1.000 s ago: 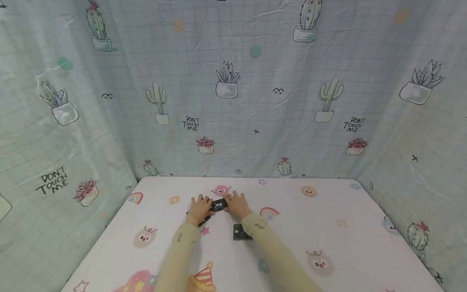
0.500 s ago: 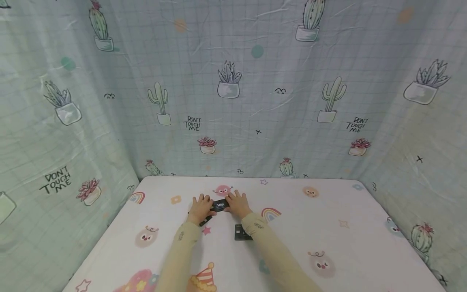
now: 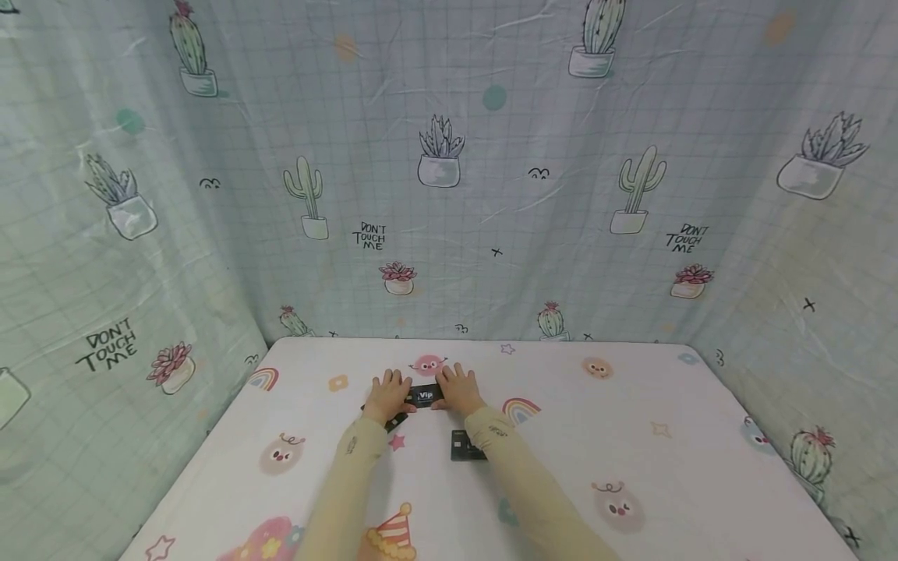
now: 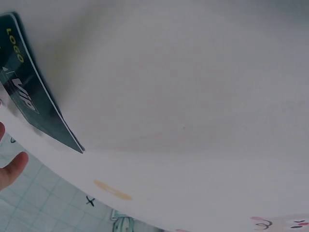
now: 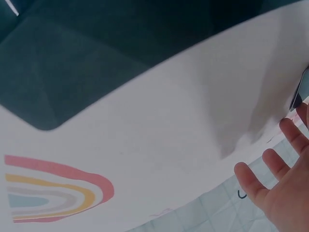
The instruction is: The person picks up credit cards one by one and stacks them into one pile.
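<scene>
A black card (image 3: 424, 396) with white "Vip" lettering lies between my two hands near the far middle of the table. My left hand (image 3: 387, 396) pinches its left end, with the other fingers spread. At the opposite end my right hand (image 3: 459, 389) grips it; the right wrist view shows only a sliver of that card (image 5: 303, 89) by the fingertips. A second dark card (image 3: 396, 422), marked "LOGO" and "VIP" in the left wrist view, is partly covered by my left hand. Under my right forearm sits another black card (image 3: 461, 446), partly hidden by the sleeve.
The white table (image 3: 673, 483) carries printed rainbows, stars and smiling faces. A pale curtain (image 3: 463, 210) with cactus drawings hangs behind it and along both sides. In the right wrist view a dark card (image 5: 87, 63) fills the upper left, close to the camera.
The held card has levelled slightly, its right end a little lower than before. Both hands stay at its ends; the other cards have not moved on the table.
</scene>
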A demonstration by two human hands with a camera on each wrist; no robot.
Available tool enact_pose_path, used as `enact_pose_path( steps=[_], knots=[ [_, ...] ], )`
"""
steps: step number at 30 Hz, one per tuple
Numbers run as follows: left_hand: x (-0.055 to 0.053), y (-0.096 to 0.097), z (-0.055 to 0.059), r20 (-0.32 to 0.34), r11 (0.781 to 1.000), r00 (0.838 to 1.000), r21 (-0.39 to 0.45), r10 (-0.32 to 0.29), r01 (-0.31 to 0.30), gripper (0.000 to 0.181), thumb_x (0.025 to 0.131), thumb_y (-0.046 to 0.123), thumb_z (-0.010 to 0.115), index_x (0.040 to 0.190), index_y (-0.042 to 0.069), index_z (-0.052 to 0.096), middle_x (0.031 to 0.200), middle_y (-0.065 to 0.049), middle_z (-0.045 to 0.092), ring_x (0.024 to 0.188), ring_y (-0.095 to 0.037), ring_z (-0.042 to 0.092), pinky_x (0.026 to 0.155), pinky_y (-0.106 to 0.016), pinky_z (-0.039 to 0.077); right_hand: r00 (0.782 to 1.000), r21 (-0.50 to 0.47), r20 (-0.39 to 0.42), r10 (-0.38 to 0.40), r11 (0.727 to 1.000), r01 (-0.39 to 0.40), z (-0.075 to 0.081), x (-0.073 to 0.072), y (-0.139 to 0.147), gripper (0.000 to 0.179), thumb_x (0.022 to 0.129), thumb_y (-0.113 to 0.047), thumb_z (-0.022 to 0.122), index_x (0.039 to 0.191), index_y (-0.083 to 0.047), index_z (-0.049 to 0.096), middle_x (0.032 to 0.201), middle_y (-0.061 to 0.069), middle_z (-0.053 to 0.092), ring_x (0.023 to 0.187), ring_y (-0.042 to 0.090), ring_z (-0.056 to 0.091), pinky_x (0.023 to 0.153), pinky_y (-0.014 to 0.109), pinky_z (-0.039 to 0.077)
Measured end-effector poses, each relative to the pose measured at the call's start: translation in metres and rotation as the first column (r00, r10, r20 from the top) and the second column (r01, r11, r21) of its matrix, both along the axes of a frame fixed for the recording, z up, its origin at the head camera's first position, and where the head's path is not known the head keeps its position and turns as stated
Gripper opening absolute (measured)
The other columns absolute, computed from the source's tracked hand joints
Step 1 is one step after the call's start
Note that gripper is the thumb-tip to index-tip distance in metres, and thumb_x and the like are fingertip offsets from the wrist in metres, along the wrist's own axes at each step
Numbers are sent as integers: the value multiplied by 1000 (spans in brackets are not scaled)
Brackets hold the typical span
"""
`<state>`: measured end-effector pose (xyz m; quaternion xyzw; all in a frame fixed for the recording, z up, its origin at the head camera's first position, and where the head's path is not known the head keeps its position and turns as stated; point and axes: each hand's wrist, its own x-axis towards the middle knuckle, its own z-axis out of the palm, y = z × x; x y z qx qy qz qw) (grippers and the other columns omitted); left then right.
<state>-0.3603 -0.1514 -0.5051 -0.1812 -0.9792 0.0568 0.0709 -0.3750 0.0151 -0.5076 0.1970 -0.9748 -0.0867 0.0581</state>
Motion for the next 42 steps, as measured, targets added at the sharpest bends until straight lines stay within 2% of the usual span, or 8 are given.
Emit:
enact_pose_path(
  steps=[10,12,14,17,19,22,30,42],
  knots=[
    [-1,-2,-5,-67,996,994,-52,-82,79,52,74,46,60,112,11,52,107,-8,52,98,-26,44,81,-45,43,1000,-6,7,28,1000,-28,6,2,1,75,73,-61,52,131,-15,41,132,0,46,120,22,41,91,40,41],
    [-3,-5,-11,-137,992,983,-49,-126,120,48,79,50,51,108,12,51,103,-7,50,95,-25,43,77,-44,43,999,5,6,48,999,-48,7,3,1,71,75,-60,51,129,-15,42,131,-1,46,118,21,42,91,40,42],
    [-2,-6,-10,-146,990,980,-49,-137,131,46,80,49,51,107,11,51,101,-7,50,94,-25,43,76,-44,43,998,9,7,68,998,-68,8,3,2,67,76,-60,51,127,-16,43,130,0,46,117,21,42,91,40,42],
    [0,-6,-8,-167,988,975,-58,-149,141,46,79,49,50,105,12,52,99,-7,50,92,-24,43,75,-44,43,996,25,19,87,996,-87,9,3,3,63,78,-60,49,126,-19,43,130,-1,45,118,22,41,92,40,41],
    [4,-3,-1,-111,990,986,-71,-126,119,47,76,45,57,107,11,53,102,-8,52,95,-26,45,79,-45,43,995,35,30,92,995,-93,10,2,4,64,78,-61,48,127,-20,42,132,0,44,121,23,40,94,41,40],
    [5,-4,-2,-125,988,983,-87,-136,126,47,76,47,56,108,12,53,103,-7,52,95,-26,45,80,-46,43,995,53,34,99,994,-101,9,1,5,65,79,-62,46,129,-20,41,134,0,42,123,23,39,96,41,39],
    [5,-6,-6,-201,979,963,-133,-177,152,48,77,49,55,109,13,54,100,-6,53,93,-25,46,80,-45,43,993,66,1,121,991,-120,2,-2,6,64,79,-63,45,128,-22,43,135,-1,42,121,23,39,95,41,39],
    [2,-9,-9,-236,961,946,-215,-224,174,48,79,52,51,110,15,54,100,-3,53,95,-22,45,83,-44,43,991,56,-5,136,989,-136,2,-3,8,61,78,-63,45,125,-23,46,131,-3,45,120,23,39,97,43,37]
  ],
)
